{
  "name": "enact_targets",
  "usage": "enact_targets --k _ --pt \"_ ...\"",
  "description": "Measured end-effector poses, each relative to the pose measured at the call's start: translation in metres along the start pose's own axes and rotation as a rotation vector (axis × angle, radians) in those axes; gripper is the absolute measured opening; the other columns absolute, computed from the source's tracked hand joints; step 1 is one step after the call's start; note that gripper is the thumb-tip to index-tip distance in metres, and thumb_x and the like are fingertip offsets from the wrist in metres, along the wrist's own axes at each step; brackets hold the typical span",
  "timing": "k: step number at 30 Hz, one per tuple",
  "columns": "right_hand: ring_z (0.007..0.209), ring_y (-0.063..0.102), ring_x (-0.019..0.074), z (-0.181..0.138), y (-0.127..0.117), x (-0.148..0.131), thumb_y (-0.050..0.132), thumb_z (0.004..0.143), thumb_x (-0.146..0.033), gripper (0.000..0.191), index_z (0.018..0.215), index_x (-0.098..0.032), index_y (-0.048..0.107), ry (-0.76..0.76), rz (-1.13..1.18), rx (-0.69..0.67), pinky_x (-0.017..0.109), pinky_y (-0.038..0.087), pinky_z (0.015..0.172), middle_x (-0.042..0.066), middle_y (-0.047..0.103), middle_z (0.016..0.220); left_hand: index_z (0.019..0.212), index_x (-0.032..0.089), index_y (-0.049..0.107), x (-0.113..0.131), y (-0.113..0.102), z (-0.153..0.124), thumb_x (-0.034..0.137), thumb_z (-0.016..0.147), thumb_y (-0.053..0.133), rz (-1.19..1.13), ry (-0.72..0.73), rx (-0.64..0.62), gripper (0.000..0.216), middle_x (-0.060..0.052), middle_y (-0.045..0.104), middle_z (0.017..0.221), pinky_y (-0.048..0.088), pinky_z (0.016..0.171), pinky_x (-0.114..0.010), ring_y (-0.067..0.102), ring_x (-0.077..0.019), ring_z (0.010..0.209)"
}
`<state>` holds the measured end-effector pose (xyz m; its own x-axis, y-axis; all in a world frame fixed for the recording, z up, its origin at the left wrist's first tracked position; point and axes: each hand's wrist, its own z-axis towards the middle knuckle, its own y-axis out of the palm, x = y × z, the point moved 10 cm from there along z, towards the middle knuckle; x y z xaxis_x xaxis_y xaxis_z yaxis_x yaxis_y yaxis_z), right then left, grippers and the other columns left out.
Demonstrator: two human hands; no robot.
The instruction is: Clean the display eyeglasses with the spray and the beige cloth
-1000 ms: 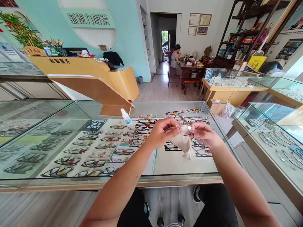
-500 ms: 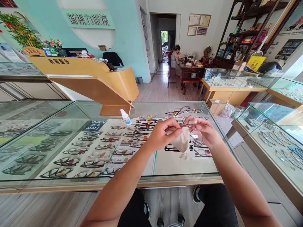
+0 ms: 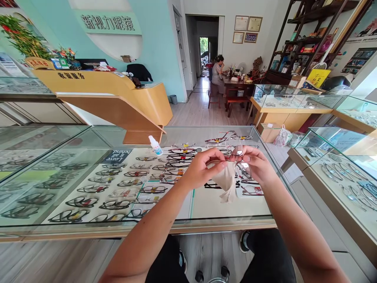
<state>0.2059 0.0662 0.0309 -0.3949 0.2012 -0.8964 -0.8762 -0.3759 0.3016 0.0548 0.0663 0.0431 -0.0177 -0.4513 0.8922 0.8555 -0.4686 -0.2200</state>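
Observation:
My left hand (image 3: 206,168) is closed on a beige cleaning cloth (image 3: 226,180), pinched between thumb and fingers, with its loose end hanging down. My right hand (image 3: 257,164) grips a pair of thin-rimmed eyeglasses (image 3: 244,169) near the middle of the frame. One lens shows above the fingers and the other below, beside the cloth. The hands nearly meet over the glass counter (image 3: 226,223). How far the cloth wraps the glasses is hidden by the fingers. A small white spray bottle (image 3: 155,146) stands to the left on the glass.
Several rows of eyeglass frames (image 3: 112,204) lie inside the counter. Another glass display case (image 3: 338,177) is at my right. Beyond the counter are a wooden reception desk (image 3: 118,88) and a seated person (image 3: 218,72) at a dark table.
The eyeglasses have turned in my hands, so the lower lens looks narrower. The hanging end of the cloth has shifted slightly down and left. Both hands stay in nearly the same place.

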Motion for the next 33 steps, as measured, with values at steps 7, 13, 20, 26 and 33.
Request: enact_targets --k 7,13,20,26,33 --pt "0.079 0.067 0.0194 0.000 0.001 0.001 0.094 0.078 -0.041 0.021 0.080 -0.025 0.081 0.010 0.010 -0.009 0.036 0.057 0.085 0.003 0.072 0.084 0.093 0.020 0.067 -0.002 -0.001 0.000 0.049 0.096 0.078 0.022 -0.027 -0.001 0.030 -0.002 0.068 0.089 0.049 0.078 -0.028 0.062 -0.0156 0.081" --pt "0.079 0.069 0.0213 0.001 0.000 -0.003 0.092 0.080 -0.044 0.024 0.079 -0.025 0.078 -0.008 -0.041 0.008 0.040 0.059 0.086 0.003 0.072 0.085 0.090 0.020 0.065 -0.005 0.001 0.001 0.054 0.094 0.078 -0.025 -0.063 -0.019 0.036 -0.003 0.069 0.091 0.047 0.076 -0.028 0.063 -0.0176 0.084" --pt "0.079 0.069 0.0192 0.000 0.003 -0.003 0.090 0.082 -0.037 0.016 0.081 -0.024 0.081 -0.019 -0.008 -0.032 0.035 0.058 0.084 0.003 0.074 0.086 0.090 0.020 0.064 -0.013 0.001 0.002 0.054 0.094 0.078 -0.050 -0.123 -0.028 0.036 -0.001 0.067 0.085 0.044 0.074 -0.028 0.059 -0.0157 0.079" --pt "0.078 0.069 0.0198 0.000 0.004 -0.001 0.093 0.079 -0.040 0.021 0.080 -0.024 0.079 -0.008 0.004 -0.030 0.035 0.057 0.080 0.003 0.074 0.087 0.088 0.020 0.064 -0.020 0.001 0.003 0.053 0.094 0.077 -0.029 -0.139 0.001 0.036 0.000 0.064 0.083 0.041 0.070 -0.027 0.055 -0.0139 0.076" --pt "0.080 0.071 0.0230 -0.003 0.008 0.003 0.091 0.082 -0.041 0.021 0.081 -0.025 0.077 0.017 -0.004 -0.092 0.041 0.061 0.083 0.003 0.072 0.084 0.086 0.021 0.062 -0.022 0.004 0.002 0.052 0.092 0.079 -0.079 -0.195 0.010 0.036 0.004 0.055 0.073 0.038 0.067 -0.027 0.052 -0.0142 0.071"
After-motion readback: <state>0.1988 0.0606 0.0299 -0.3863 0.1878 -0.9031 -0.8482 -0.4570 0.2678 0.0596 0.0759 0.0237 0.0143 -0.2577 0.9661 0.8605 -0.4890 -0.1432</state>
